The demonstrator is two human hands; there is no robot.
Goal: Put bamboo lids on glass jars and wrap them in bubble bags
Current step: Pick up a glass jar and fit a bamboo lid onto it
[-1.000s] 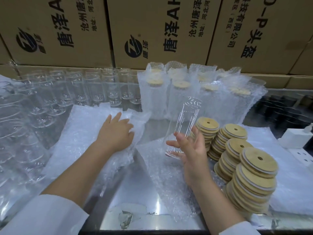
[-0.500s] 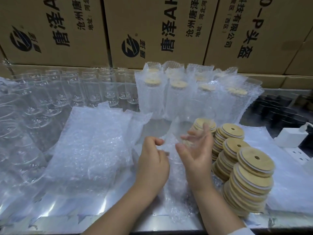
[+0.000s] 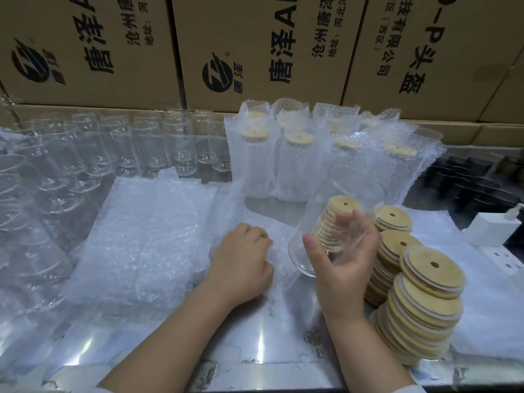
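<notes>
Boxes [image 3: 255, 46] behind | lid stacks [image 3: 425, 307] crowd right hand [image 3: 343, 262] gripping jar [image 3: 354, 188]

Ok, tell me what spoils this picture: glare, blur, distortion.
Head view: bright glare streaks on the steel tabletop; the clear glass jar in the right hand nearly vanishes against the wrapped jars behind; cardboard boxes lean outward from wide-angle distortion.

Soft overhead light, tabletop [image 3: 263, 347] glare, wide-angle bowing

Tan bamboo lids [image 3: 431, 268], clear glass jars [image 3: 147, 148], brown black-printed cartons [image 3: 255, 46].
</notes>
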